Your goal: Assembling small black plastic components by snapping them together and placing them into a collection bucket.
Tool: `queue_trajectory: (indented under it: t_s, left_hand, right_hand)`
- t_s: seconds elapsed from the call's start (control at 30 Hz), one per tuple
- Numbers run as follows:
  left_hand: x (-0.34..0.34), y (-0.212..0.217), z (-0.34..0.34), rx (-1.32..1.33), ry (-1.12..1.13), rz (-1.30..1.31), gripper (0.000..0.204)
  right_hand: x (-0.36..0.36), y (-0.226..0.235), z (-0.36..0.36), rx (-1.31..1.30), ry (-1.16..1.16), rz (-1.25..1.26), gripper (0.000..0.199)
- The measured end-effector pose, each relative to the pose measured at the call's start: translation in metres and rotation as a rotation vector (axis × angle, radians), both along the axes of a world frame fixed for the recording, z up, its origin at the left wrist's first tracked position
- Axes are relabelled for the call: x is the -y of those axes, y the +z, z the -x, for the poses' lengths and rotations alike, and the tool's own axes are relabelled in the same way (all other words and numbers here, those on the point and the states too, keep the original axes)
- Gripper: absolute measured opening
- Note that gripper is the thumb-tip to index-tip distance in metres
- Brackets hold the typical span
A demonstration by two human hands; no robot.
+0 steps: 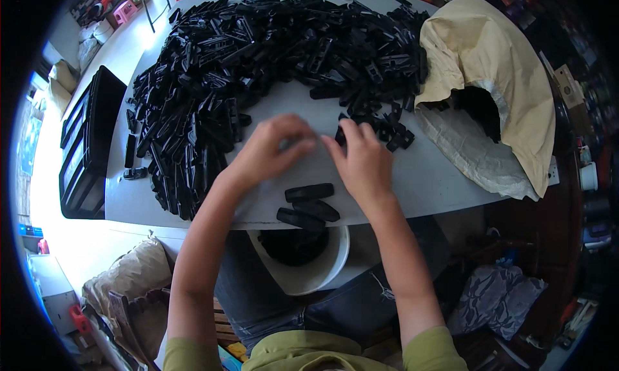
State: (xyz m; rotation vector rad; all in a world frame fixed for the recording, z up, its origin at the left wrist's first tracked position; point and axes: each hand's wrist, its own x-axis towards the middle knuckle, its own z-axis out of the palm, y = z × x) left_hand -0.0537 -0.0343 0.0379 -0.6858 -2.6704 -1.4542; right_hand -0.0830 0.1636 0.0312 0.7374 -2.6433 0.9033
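Observation:
My left hand (274, 150) hovers over the middle of the grey-white table, fingers curled toward the thumb and smeared by motion, so whether it holds anything cannot be told. Just to its right, my right hand (364, 161) pinches a small black plastic piece (341, 133) between thumb and fingers; most of it is hidden. Beyond both hands curves a big heap of long black plastic parts (258, 45). Smaller black pieces (398, 133) lie to the right of my right hand. Nearer me, by the table's front edge, rest several elongated black parts (311, 192).
A tan sack (500, 61) lies open on the table's right side, dark inside. Below the front edge, between my knees, stands a white bucket (342, 258) with black contents. A black crate (87, 151) is left of the table (438, 187). A patterned grey cloth (496, 300) lies lower right.

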Motion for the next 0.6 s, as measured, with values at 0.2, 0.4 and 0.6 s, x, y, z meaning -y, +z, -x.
queue_trajectory:
  t_s: [0.2, 0.4, 0.6]
  left_hand:
    - [-0.046, -0.016, 0.061, -0.429, 0.601, 0.360, 0.030]
    - [-0.029, -0.022, 0.043, -0.256, 0.540, 0.371, 0.020]
    - [-0.017, -0.006, -0.018, -0.206, 0.262, 0.248, 0.019]
  right_hand:
    - [0.010, -0.021, 0.010, -0.152, -0.113, -0.262, 0.016]
    - [-0.026, -0.003, -0.001, 0.762, -0.036, 0.755, 0.018]
    - [-0.046, -0.012, -0.016, 0.780, 0.097, 1.014, 0.035]
